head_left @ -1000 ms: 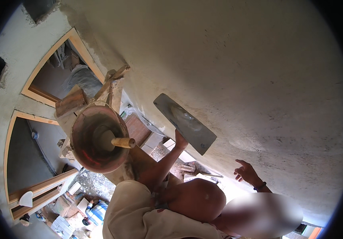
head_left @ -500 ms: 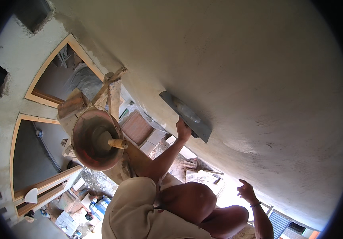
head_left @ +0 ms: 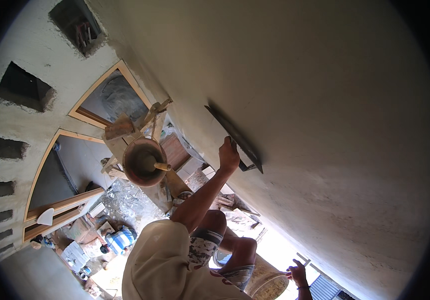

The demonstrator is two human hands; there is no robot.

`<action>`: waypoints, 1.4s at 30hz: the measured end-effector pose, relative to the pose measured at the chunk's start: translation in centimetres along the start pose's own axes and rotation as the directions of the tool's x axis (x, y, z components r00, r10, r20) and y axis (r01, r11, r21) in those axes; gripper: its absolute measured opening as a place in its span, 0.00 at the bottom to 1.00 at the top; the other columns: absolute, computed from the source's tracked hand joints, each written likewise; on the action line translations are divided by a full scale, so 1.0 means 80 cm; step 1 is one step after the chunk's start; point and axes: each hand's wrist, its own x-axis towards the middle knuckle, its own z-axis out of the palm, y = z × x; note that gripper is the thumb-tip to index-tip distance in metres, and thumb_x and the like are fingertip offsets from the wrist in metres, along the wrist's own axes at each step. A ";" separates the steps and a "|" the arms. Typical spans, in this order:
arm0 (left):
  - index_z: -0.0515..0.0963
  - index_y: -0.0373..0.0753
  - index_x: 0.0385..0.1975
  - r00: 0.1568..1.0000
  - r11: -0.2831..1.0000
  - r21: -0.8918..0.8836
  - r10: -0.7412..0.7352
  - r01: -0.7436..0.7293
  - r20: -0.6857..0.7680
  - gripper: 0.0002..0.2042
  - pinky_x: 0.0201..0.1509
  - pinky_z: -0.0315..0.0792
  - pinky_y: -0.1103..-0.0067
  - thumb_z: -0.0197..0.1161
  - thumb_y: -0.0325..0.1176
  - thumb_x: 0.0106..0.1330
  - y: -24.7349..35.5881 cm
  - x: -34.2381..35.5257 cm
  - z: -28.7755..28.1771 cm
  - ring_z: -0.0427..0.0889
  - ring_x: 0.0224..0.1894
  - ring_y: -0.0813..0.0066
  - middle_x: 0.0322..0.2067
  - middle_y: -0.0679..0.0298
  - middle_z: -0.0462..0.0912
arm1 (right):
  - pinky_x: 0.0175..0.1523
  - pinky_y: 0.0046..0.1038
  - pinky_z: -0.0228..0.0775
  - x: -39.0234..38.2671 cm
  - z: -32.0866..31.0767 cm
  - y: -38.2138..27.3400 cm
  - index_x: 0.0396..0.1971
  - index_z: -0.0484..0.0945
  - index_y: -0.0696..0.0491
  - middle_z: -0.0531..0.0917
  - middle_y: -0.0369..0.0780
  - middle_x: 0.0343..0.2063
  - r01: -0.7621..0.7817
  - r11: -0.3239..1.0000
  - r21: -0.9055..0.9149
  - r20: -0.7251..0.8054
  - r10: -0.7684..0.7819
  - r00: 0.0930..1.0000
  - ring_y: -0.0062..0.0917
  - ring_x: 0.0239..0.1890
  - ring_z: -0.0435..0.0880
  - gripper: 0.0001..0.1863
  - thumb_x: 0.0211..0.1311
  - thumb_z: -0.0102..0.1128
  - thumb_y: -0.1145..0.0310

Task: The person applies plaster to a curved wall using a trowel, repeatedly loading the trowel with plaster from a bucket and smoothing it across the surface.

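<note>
Against the plastered wall [head_left: 325,125], the left hand [head_left: 228,157] grips the trowel [head_left: 232,137].

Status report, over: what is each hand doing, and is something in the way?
Left hand shut on trowel, blade flat against plastered wall. Right hand low, open, holding nothing. Mortar pan beside, not blocking.

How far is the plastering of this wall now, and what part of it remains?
Done: most of the wall wears an even grey coat. In hand: the left hand presses a trowel against it, while the right hand is free, low down. Left, likely: the rougher, streaked band lower on the wall. The round pan with a wooden-handled tool stands beside.
</note>
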 end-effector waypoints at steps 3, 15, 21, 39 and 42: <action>0.69 0.31 0.36 1.000 1.000 0.020 -0.021 0.021 0.006 0.07 0.31 0.67 0.55 0.51 0.30 0.67 0.113 0.001 -0.033 0.77 0.32 0.38 0.25 0.40 0.78 | 0.17 0.26 0.74 -0.069 -0.073 -0.027 0.63 0.58 0.57 0.80 0.46 0.26 0.071 0.981 0.180 -0.176 -0.039 0.984 0.28 0.18 0.81 0.31 0.56 0.50 0.76; 0.66 0.28 0.31 0.988 0.972 -0.179 0.149 -0.153 -0.035 0.13 0.33 0.68 0.63 0.52 0.35 0.67 0.567 -0.015 -0.156 0.77 0.29 0.46 0.24 0.43 0.75 | 0.39 0.34 0.75 -0.377 -0.325 -0.225 0.57 0.68 0.55 0.79 0.44 0.43 0.052 0.799 -0.599 -0.663 -0.458 -0.593 0.32 0.39 0.81 0.22 0.65 0.52 0.65; 0.63 0.24 0.31 0.970 0.959 -0.180 0.234 -0.218 0.071 0.16 0.34 0.69 0.61 0.50 0.36 0.68 0.765 -0.041 -0.201 0.77 0.29 0.44 0.24 0.37 0.74 | 0.56 0.39 0.71 -0.387 -0.386 -0.242 0.61 0.67 0.47 0.69 0.42 0.58 0.386 0.854 -0.348 -0.869 -0.138 -0.476 0.35 0.56 0.73 0.24 0.69 0.47 0.54; 0.69 0.24 0.41 0.823 0.782 -0.447 0.546 -0.434 0.156 0.17 0.29 0.70 0.70 0.52 0.37 0.68 1.040 -0.093 -0.272 0.75 0.26 0.60 0.25 0.50 0.76 | 0.61 0.47 0.51 -0.333 -0.403 -0.315 0.62 0.62 0.58 0.66 0.49 0.58 0.465 0.771 -0.434 -0.643 0.096 -0.759 0.40 0.60 0.60 0.34 0.70 0.35 0.44; 0.71 0.26 0.42 0.793 0.709 -0.541 0.597 -0.452 0.121 0.16 0.26 0.69 0.73 0.53 0.37 0.68 1.045 -0.103 -0.304 0.75 0.24 0.66 0.25 0.54 0.76 | 0.61 0.47 0.51 -0.323 -0.408 -0.321 0.62 0.62 0.59 0.66 0.49 0.58 0.470 0.755 -0.457 -0.619 0.109 -0.778 0.40 0.60 0.60 0.35 0.70 0.34 0.44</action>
